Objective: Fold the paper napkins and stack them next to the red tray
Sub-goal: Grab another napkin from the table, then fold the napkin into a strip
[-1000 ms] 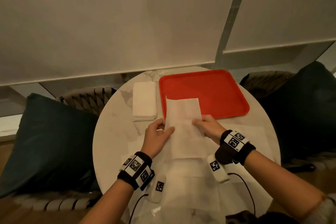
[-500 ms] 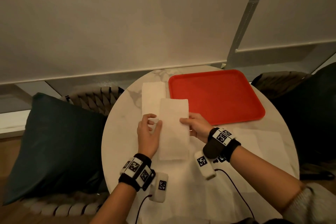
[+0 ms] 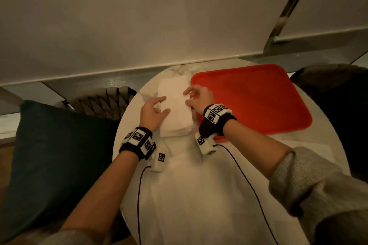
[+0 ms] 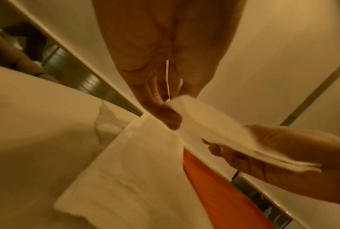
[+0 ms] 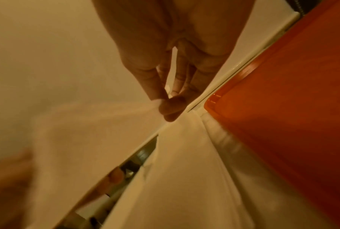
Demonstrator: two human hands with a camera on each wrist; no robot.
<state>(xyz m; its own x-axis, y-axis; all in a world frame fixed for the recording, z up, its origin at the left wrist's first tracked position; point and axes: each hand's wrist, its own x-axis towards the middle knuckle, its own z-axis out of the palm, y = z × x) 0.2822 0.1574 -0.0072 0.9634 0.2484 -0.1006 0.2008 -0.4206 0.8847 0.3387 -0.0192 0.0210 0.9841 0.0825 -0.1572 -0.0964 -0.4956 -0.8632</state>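
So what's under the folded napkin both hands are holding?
The stack of folded napkins beside the red tray; the folded napkin hangs just above it. How many the stack holds is hidden.

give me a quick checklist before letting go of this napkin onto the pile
1. Left hand pinches the white folded paper napkin: ok.
2. Right hand pinches its other edge: ok.
3. Napkin is over the stack of folded white napkins: ok.
4. Stack lies beside the red plastic tray, not in it: ok.
5. Napkin's edges line up with the stack's: cannot tell.
6. Napkin already rests on the stack: not ok, left wrist view shows it lifted.
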